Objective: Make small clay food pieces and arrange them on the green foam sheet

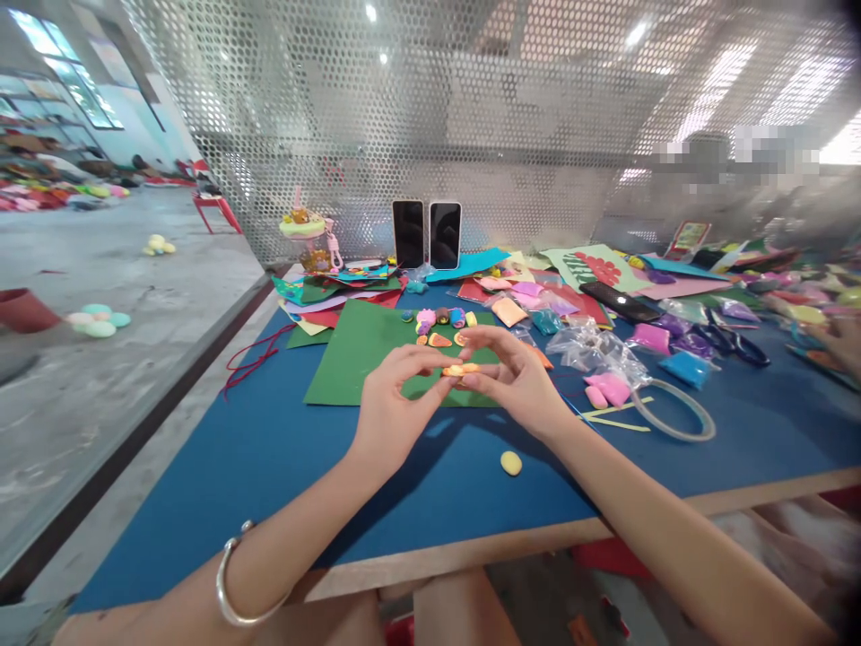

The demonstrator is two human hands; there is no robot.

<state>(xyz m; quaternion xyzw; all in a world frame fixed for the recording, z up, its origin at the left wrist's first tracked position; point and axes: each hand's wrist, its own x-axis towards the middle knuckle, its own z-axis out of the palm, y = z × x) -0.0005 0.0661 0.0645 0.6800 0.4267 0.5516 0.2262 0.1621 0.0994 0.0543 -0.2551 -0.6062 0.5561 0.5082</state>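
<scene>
Between my two hands is a small piece of orange and pale yellow modelling clay, held above a green sheet of paper. My left hand pinches its left end between thumb and fingers. The right end is pinched by my right hand. Just behind my fingers, several small coloured clay shapes sit in rows on the green sheet, some partly covered by my right hand. A flattened yellow clay ball lies on the blue table nearer to me.
Two phones stand upright against the perforated metal screen. To the right lie bagged clay, a clear ring, scissors and a black case. A red cord lies left. Another person's hand shows at far right.
</scene>
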